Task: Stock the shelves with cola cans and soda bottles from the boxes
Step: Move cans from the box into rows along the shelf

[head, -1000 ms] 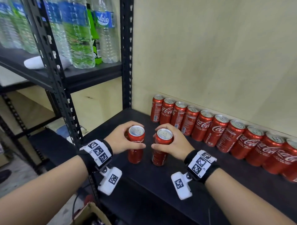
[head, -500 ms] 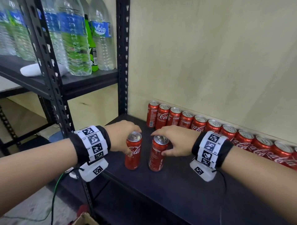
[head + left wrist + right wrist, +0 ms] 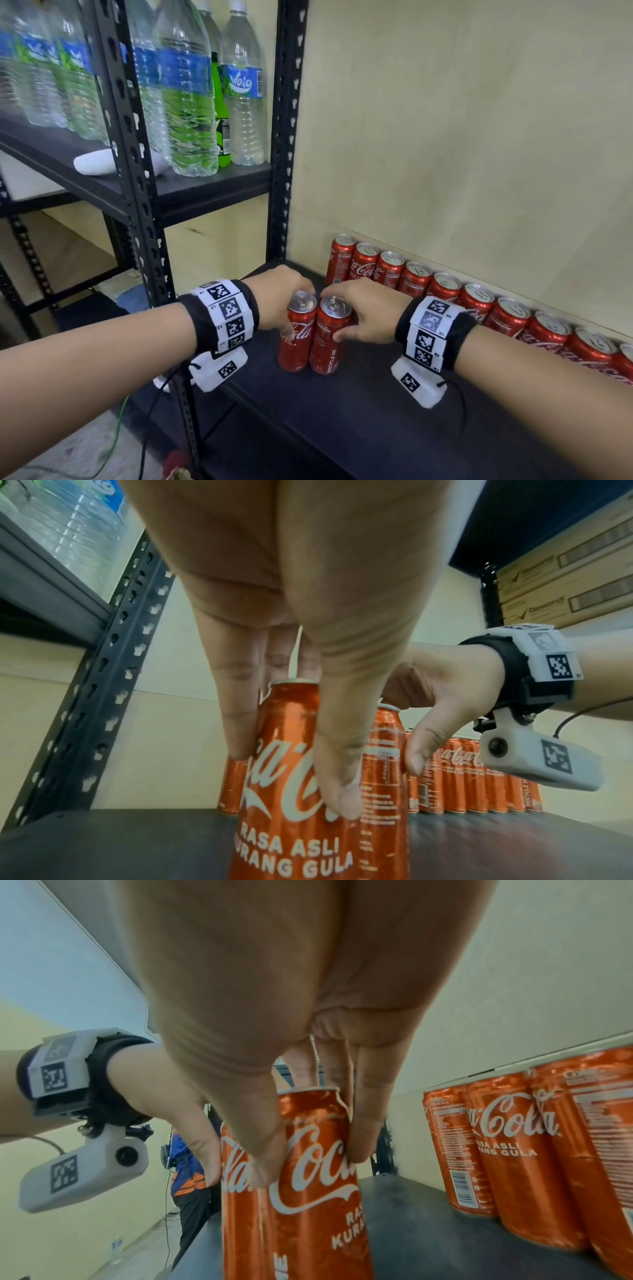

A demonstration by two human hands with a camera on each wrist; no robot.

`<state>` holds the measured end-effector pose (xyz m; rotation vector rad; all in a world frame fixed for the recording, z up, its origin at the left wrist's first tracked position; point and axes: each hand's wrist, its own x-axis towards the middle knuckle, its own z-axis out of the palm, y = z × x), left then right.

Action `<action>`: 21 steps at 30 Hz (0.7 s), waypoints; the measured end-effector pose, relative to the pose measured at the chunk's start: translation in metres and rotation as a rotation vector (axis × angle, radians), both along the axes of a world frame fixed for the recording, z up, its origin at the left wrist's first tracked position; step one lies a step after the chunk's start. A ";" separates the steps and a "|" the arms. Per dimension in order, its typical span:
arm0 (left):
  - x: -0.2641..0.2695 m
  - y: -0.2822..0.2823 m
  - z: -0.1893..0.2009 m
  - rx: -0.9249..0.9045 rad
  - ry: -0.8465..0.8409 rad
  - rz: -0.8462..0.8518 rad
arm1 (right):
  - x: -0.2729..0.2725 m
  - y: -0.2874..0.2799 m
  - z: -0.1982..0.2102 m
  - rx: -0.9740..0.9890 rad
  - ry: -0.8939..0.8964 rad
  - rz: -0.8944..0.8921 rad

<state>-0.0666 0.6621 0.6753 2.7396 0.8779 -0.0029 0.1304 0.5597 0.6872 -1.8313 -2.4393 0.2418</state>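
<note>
Red glossy cylinders — left hand grips one can, right hand another.

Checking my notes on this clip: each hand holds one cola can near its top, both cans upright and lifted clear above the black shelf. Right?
Not quite: the cans are not lifted. The head view shows the left can and right can standing on the black shelf. The left hand and right hand do each hold one near its top.

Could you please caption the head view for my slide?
Each hand, left hand and right hand, grips one cola can on the shelf.
</note>
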 end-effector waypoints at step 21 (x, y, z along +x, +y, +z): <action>0.047 0.139 0.015 0.170 0.047 0.126 | -0.007 0.143 -0.001 0.103 -0.058 -0.342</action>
